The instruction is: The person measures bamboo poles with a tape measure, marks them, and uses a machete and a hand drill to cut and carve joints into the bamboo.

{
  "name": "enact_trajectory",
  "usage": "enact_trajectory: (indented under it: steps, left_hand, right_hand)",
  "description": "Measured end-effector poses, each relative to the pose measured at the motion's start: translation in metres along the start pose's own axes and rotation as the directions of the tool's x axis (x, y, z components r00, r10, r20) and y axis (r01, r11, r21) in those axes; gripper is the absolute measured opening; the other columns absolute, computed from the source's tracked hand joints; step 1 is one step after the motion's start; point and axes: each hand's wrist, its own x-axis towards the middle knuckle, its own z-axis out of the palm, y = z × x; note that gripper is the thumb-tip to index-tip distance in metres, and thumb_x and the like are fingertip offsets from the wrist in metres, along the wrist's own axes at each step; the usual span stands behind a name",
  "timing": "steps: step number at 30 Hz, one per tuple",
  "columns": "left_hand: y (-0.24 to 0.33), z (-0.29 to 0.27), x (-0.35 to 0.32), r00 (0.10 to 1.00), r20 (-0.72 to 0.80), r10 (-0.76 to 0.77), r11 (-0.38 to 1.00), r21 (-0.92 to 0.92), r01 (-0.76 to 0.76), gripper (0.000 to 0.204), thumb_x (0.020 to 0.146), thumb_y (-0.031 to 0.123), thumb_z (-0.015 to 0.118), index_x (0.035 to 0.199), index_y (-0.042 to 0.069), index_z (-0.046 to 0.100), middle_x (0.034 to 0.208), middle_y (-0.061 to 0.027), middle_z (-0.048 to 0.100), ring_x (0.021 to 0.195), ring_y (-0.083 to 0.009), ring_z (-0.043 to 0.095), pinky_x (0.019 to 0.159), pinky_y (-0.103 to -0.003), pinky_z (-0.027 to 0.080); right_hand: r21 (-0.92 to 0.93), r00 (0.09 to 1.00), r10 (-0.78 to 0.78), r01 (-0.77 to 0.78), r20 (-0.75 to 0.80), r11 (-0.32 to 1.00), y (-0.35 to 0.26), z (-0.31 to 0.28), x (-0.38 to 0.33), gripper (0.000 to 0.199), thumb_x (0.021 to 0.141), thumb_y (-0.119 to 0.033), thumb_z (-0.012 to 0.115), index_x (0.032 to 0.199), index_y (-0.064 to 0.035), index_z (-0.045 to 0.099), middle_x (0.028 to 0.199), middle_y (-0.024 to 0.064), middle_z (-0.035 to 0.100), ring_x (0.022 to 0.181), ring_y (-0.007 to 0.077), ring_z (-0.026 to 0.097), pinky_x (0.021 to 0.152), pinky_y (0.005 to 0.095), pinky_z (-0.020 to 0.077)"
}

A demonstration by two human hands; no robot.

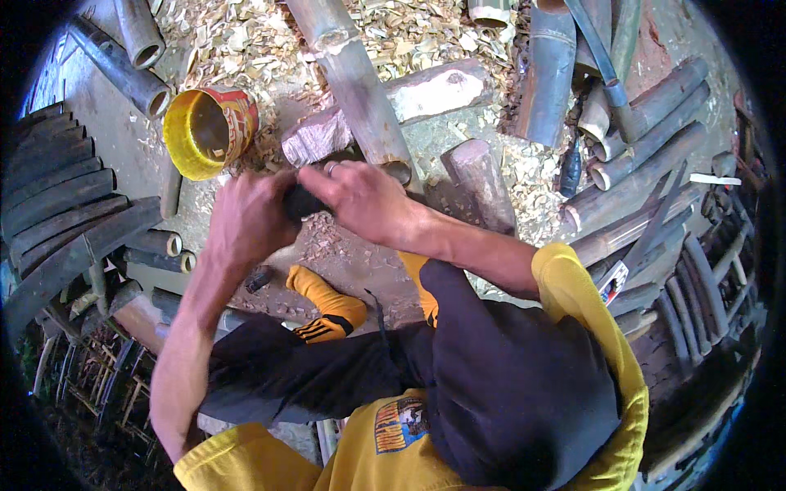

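Observation:
My left hand (254, 211) is closed around a dark, rounded piece (304, 201), whose kind I cannot make out because the fingers cover most of it. From the other side my right hand (367, 200), with a ring on one finger, closes over the same piece. Just beyond the right hand is the near end of a thick bamboo pole (360, 90), which lies across a pale-cut log (434, 92). Whether the dark piece touches the pole is hidden by the hands.
A yellow-and-red tin (185, 139) with liquid stands left of the hands. Wood shavings (237, 49) cover the far ground. A short log (481, 184) lies on the right, with a dark-handled tool (571, 170) and several bamboo lengths (639, 172) beyond it. Bamboo pieces (61, 192) are stacked at left.

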Motion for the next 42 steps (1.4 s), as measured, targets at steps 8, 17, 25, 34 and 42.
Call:
enact_trajectory:
  steps: [8,17,25,34,42]
  left_hand:
    - [-0.014,-0.014,0.039,0.982,0.107,0.154,0.983,0.083,-0.164,0.027,0.058,0.021,0.069,0.081,0.008,0.065,0.075,-0.0171,0.064,0.068,-0.0295,0.064,0.061,-0.039,0.051]
    - [0.021,0.102,-0.056,0.903,-0.170,-0.394,0.276,-0.959,-0.060,0.043,0.070,0.029,0.070,0.092,-0.005,0.058,0.075,-0.0080,0.060,0.065,-0.0144,0.056,0.058,-0.029,0.047]
    - [0.014,0.131,-0.048,0.868,-0.325,-0.376,0.388,-0.906,-0.171,0.044,0.073,0.024,0.068,0.109,0.001,0.056,0.106,-0.0156,0.060,0.096,-0.0306,0.056,0.091,-0.038,0.041]
    - [-0.224,0.154,-0.077,0.245,-0.671,-0.700,0.700,-0.576,0.422,0.057,0.065,0.012,0.066,0.117,0.001,0.046,0.110,-0.0199,0.052,0.102,-0.0349,0.050,0.089,-0.040,0.040]
    - [-0.289,0.125,-0.045,0.471,-0.546,-0.693,0.660,-0.215,0.720,0.061,0.064,0.016,0.068,0.121,0.011,0.047,0.119,-0.0141,0.047,0.112,-0.0318,0.044,0.094,-0.046,0.036]
  right_hand:
    - [0.074,0.986,0.161,-0.163,0.031,0.984,0.011,0.000,0.004,0.042,0.072,-0.008,0.057,0.113,-0.0040,0.046,0.070,0.0205,0.058,0.071,0.0339,0.059,0.061,0.0432,0.0431]
    - [0.444,0.960,0.117,0.009,-0.256,0.896,-0.040,-0.054,-0.043,0.073,0.072,-0.029,0.070,0.130,0.0013,0.037,0.124,0.0165,0.045,0.114,0.0277,0.045,0.098,0.0418,0.0311]
    - [-0.014,0.923,0.201,-0.217,-0.327,0.976,0.052,-0.063,0.019,0.062,0.071,-0.026,0.064,0.123,0.0021,0.044,0.110,0.0254,0.056,0.098,0.0368,0.057,0.084,0.0410,0.0451]
    - [-0.516,0.906,-0.136,-0.102,-0.402,0.850,0.089,-0.120,0.049,0.056,0.077,-0.015,0.063,0.128,-0.0035,0.042,0.111,0.0225,0.052,0.103,0.0360,0.050,0.090,0.0412,0.0383]
    - [-0.153,0.919,0.273,-0.325,-0.285,0.933,0.062,-0.109,-0.064,0.035,0.077,-0.003,0.058,0.111,0.0019,0.055,0.090,0.0140,0.059,0.081,0.0222,0.057,0.075,0.0316,0.0454]
